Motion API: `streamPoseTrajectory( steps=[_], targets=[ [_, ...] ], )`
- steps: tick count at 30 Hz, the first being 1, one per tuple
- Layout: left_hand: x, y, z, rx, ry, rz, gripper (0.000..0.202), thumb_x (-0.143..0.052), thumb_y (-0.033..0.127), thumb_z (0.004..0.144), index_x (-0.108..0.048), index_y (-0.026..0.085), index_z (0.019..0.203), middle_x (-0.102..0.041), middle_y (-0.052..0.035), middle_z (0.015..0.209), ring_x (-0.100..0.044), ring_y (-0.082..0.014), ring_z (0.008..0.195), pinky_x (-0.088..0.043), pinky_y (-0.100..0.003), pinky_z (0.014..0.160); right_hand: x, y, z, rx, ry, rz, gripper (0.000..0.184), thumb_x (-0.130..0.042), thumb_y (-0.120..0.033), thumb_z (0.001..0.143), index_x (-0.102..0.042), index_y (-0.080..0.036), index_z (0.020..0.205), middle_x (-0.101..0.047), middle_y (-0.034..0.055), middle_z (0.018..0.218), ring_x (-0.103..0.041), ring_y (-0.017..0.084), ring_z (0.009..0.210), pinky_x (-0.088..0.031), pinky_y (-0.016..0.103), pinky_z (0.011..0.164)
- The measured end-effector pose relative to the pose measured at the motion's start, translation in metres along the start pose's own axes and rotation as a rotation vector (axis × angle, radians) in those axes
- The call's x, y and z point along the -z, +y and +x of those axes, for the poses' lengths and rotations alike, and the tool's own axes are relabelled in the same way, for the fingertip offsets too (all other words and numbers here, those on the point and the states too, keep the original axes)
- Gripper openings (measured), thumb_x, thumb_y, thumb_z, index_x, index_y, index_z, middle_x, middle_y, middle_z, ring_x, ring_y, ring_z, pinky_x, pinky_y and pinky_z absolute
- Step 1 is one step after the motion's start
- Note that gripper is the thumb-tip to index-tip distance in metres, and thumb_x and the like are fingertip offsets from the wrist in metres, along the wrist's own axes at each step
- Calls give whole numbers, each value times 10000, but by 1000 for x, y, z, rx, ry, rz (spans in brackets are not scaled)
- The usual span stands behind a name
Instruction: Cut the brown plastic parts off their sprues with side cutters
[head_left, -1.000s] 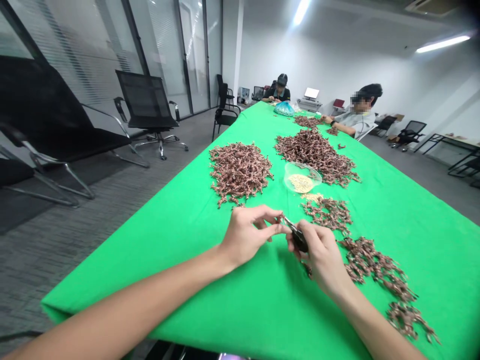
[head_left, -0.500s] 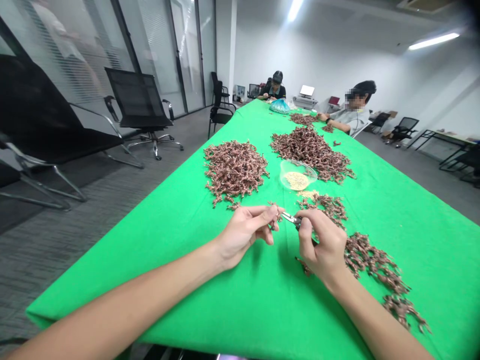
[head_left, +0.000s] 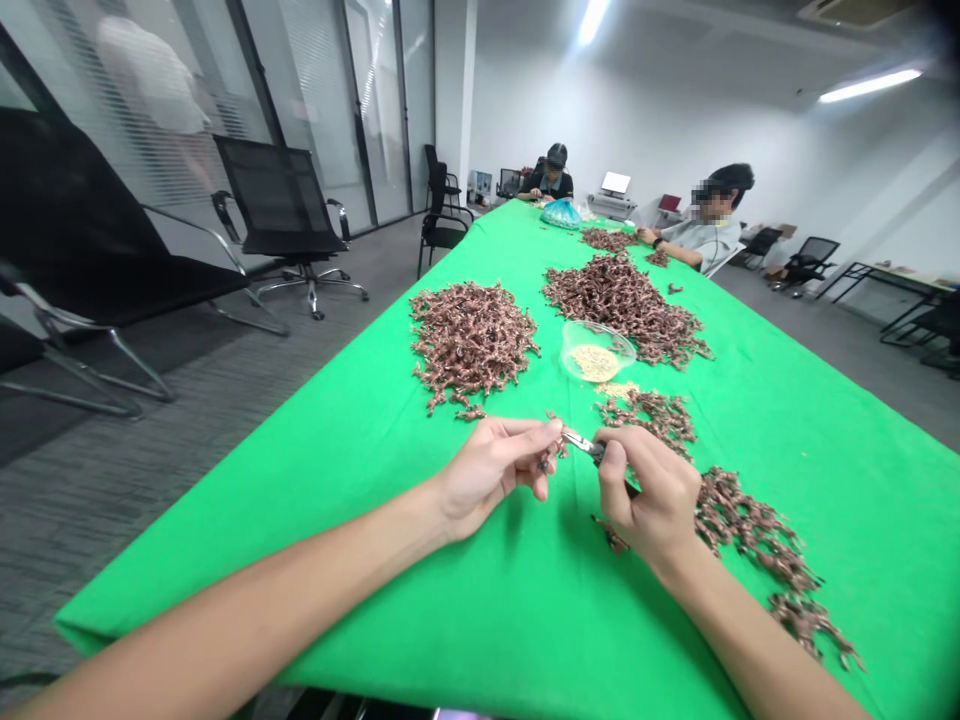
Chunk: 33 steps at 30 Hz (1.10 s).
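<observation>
Pinched between the fingers of my left hand (head_left: 501, 470) is a small brown figurine (head_left: 551, 456), partly covered by the thumb and fingers. My right hand (head_left: 651, 492) is wrapped round a pair of pliers (head_left: 583, 445) with metal jaws and dark handles. The tips of the jaws are at the figurine, beside my left thumb. Whether they grip it is too small to tell. One more brown piece (head_left: 611, 535) lies on the cloth by my right hand. Behind my hands stands a clear plastic bowl (head_left: 628, 352) with small pale bits in it.
A green cloth (head_left: 360, 450) covers the table. Brown figurines form a left heap (head_left: 474, 335), a larger heap (head_left: 619, 305) and smaller clusters (head_left: 754, 530) on the right. Pale bits (head_left: 616, 390) lie by the bowl. Two people (head_left: 551, 180) sit farther along; chairs (head_left: 277, 200) stand left.
My left fingers have shifted slightly on the figurine, and the pliers have moved a little with my right hand. Behind the glass, a person has moved to the right.
</observation>
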<state>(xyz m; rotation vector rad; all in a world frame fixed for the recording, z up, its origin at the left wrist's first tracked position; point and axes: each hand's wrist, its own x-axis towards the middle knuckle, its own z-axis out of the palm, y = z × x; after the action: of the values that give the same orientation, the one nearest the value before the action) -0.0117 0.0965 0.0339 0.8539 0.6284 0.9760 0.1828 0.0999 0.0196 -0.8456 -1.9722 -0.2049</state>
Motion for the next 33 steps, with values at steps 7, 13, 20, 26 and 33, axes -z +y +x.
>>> streamPoseTrajectory(
  steps=[7, 13, 20, 26, 33],
  targets=[
    [-2, -2, -1, -169, 31, 228, 359, -801, 380, 755, -756, 94, 967, -693, -38, 692, -608, -103, 499, -536, -228, 483, -1, -2, -4, -8, 4, -45, 173, -471, -134, 946, -637, -177, 924, -628, 18, 709, -594, 150, 610, -448, 271, 593],
    [-2, -9, -5, -418, 183, 527, 350, -830, 325, 724, -779, 137, 1015, -758, -58, 784, -647, -131, 519, -566, -259, 525, -10, -21, -5, -256, -23, 100, 301, -419, -215, 999, -638, -166, 798, -536, -22, 567, -472, 106, 437, -339, 248, 467],
    [-2, -10, -5, -366, 206, 452, 319, -826, 314, 733, -775, 161, 1008, -756, -43, 777, -670, -126, 536, -559, -223, 517, -12, -20, -7, -485, -53, 321, 364, -420, -343, 1032, -658, -168, 820, -579, -8, 620, -526, 132, 522, -368, 255, 521],
    [-1, -9, -3, -330, 188, 404, 284, -842, 307, 713, -763, 130, 920, -729, -39, 719, -669, -126, 512, -528, -203, 488, -11, -14, -8, -466, -37, 286, 330, -428, -322, 1027, -670, -169, 863, -588, -3, 656, -535, 140, 553, -379, 266, 542],
    [-2, -5, -1, -244, 106, 252, 332, -838, 306, 723, -752, 90, 959, -718, -39, 710, -636, -103, 462, -516, -193, 449, -6, -7, -2, -125, 33, 80, 183, -470, -149, 960, -649, -150, 922, -648, 40, 781, -610, 159, 679, -456, 273, 645]
  ],
)
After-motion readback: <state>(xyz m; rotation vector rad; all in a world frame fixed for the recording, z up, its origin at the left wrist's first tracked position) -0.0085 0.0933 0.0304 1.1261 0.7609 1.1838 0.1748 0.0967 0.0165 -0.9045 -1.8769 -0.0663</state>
